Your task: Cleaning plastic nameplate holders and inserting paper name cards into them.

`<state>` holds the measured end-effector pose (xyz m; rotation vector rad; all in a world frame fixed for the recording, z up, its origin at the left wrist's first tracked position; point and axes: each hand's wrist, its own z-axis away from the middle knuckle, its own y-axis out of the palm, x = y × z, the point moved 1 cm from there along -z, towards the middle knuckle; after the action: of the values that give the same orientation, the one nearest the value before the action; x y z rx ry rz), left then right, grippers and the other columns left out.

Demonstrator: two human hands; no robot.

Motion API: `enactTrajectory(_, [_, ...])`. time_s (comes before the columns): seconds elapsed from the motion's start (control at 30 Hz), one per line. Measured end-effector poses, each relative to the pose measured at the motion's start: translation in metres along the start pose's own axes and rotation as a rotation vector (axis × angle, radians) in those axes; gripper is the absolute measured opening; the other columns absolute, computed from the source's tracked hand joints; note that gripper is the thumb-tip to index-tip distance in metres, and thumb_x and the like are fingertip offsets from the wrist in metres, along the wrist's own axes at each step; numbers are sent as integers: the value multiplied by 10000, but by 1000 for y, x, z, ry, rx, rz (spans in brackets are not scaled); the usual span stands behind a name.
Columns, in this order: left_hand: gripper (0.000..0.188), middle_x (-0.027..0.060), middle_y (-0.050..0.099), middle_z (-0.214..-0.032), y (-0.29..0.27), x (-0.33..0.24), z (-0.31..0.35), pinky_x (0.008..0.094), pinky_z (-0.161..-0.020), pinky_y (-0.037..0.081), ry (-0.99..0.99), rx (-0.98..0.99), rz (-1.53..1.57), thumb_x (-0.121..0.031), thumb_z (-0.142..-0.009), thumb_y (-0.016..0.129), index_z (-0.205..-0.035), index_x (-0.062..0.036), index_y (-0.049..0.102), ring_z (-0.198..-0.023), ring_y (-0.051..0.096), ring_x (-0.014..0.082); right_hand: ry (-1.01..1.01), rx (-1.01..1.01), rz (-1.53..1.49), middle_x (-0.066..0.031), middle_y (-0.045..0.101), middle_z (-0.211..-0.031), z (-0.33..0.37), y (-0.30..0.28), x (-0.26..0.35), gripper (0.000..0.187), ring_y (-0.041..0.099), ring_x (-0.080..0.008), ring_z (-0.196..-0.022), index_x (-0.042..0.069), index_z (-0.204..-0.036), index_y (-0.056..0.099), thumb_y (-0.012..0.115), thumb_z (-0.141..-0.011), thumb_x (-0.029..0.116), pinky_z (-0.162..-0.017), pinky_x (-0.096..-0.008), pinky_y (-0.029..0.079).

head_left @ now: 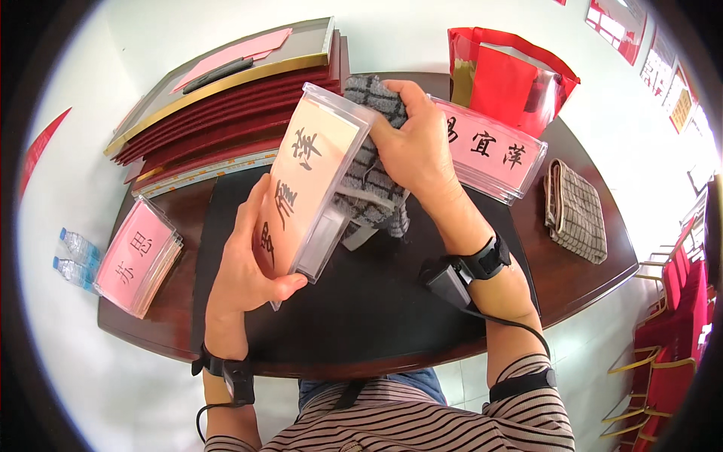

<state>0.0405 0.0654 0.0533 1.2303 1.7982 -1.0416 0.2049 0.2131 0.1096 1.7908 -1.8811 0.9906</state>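
Tilted above the black desk mat [361, 309] is a clear acrylic name stand [312, 173] with a pale pink card and black brush characters. My left hand [245, 260] wraps round its lower end, thumb along the near edge. A grey checked cloth [373, 162] is bunched in my right hand [414, 139], whose closed fingers press it against the stand's upper right edge. Part of the cloth hangs behind the stand. Just beyond my right hand lies a pile of pink-card name stands [493, 147].
At the left are stacked pink name cards [139, 260] and water bottles [75, 256]. Dark red folders [233, 113] under a grey tray [271, 56] fill the back left. A red gift bag [504, 79] stands behind; a folded brown checked cloth [576, 211] lies right. Red chairs [670, 324] stand beyond.
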Motion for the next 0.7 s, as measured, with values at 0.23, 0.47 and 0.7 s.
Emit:
enactTrajectory(0.23, [1042,109,388,-1232,-10,4,-1,274,-954,290,-96,-43,260,-131,-502,755,-1336,38,155,-1135,402,186,182,-309,-466,-98,616,-857,-28,-39,-19,322,566,-127,-776,-69,-975,557,654,-732,118,-698,-256,459])
enactTrajectory(0.47, [1068,114,431,-1142,-14,8,0,268,-893,356,-160,-127,284,-174,-512,780,-1341,33,138,-1052,461,185,-62,-117,-219,-118,616,-890,-7,-16,7,356,571,-156,-804,-33,-1017,552,662,-731,148,-741,-271,448])
enactTrajectory(0.7, [1024,111,446,-1115,0,4,0,268,-859,386,-175,-172,279,-135,-543,764,-1335,34,138,-992,493,174,-597,165,432,-77,519,-1002,30,25,14,335,453,-248,-982,73,-974,563,638,-648,88,-812,-363,370])
